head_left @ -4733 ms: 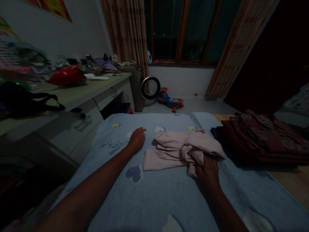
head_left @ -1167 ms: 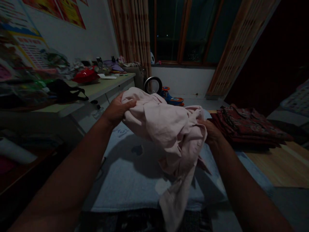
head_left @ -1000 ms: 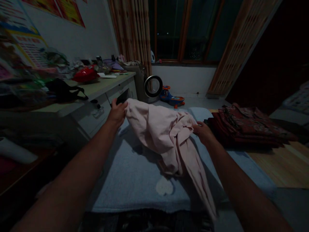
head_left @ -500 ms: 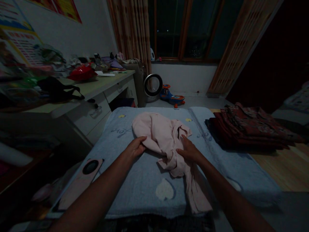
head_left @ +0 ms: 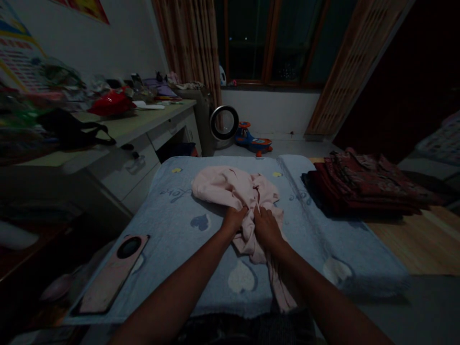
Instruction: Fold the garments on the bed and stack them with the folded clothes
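Observation:
A crumpled pale pink garment (head_left: 230, 189) lies on a light blue towel (head_left: 179, 225) with heart prints, spread over a flat surface. My left hand (head_left: 233, 219) and my right hand (head_left: 265, 226) sit side by side at the garment's near middle, fingers bunched into the cloth. A strip of the garment trails toward me past my right forearm to the towel's near edge.
A pink phone (head_left: 111, 273) lies on the towel's near left corner. A stack of folded dark red clothes (head_left: 362, 184) sits to the right on a wooden surface. A cluttered desk (head_left: 118, 129) with drawers stands left. A round fan (head_left: 224, 123) and a toy car (head_left: 251, 141) are on the floor beyond.
The garment was lifted and shaken out in the air, then laid down on the towel. Both hands have since moved together to its near middle and gathered the cloth.

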A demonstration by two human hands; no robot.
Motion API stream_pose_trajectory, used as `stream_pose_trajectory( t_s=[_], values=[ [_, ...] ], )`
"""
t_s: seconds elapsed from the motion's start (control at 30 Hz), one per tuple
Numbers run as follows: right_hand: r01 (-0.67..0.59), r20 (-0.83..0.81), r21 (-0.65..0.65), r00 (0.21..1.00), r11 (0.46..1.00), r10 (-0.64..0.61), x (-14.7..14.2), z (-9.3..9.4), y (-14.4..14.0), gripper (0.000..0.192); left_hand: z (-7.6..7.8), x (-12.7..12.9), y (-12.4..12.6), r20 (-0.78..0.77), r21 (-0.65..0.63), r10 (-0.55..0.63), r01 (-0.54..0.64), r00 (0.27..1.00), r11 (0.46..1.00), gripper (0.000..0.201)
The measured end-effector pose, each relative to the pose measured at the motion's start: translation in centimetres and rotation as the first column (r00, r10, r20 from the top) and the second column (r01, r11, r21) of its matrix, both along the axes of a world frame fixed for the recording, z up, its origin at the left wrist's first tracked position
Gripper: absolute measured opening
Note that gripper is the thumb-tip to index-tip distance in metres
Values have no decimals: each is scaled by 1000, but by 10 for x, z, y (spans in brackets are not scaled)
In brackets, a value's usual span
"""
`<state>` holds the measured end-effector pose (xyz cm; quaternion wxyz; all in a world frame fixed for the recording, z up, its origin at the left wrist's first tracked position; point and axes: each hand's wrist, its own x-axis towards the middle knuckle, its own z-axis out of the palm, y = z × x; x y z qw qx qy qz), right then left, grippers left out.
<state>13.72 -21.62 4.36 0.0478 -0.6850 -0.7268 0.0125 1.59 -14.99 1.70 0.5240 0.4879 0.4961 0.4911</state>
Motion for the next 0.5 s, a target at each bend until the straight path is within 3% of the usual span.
stream_pose_trajectory(
  t_s=[0.13, 0.23, 0.37, 0.5],
  values=[
    [-25, -17, 14, 1000, 1000, 25, 1, 4, -2, 40, -3, -3, 1, 47, -10, 5, -5, 999, 1000, 54],
    [-31, -79, 39, 996, 999, 34, 12, 10, 3, 34, 5, -18, 2, 86, -79, 44, -37, 995, 996, 45],
    [49, -269, 158, 963, 986, -5, 50, 37, 21, 37, 38, -63, 7, 82, -56, 51, -47, 995, 997, 49],
    [97, -414, 244, 910, 965, 13, 96, 69, 38, 40, 80, -124, 15, -107, -23, -37, 35, 994, 999, 55]
  ],
)
